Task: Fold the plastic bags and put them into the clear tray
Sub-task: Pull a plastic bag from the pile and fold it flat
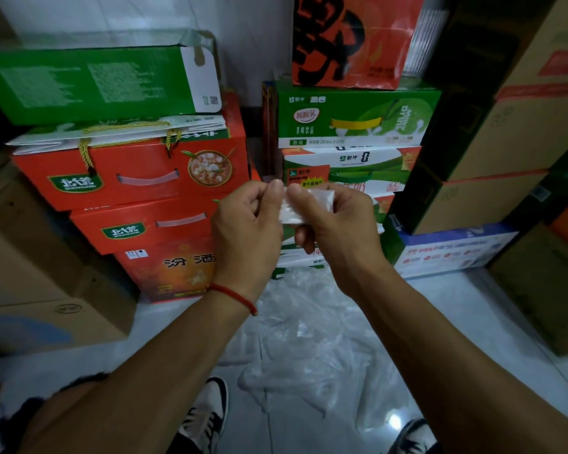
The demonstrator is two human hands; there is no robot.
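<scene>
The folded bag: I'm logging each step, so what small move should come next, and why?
Probably one last tuck or press to finish the fold. Both the left hand and right hand pinch the folded bag, already a small packet. No clear tray is in view, and loose plastic bags wait on the floor.

From my feed I see 2 bare forearms, no sleeves anywhere. The left hand (246,231) has a thin red string bracelet (233,298) around its wrist; the right hand (335,231) wears nothing. Down below are 2 black-and-white sneakers (207,417), plus dark shorts.
</scene>
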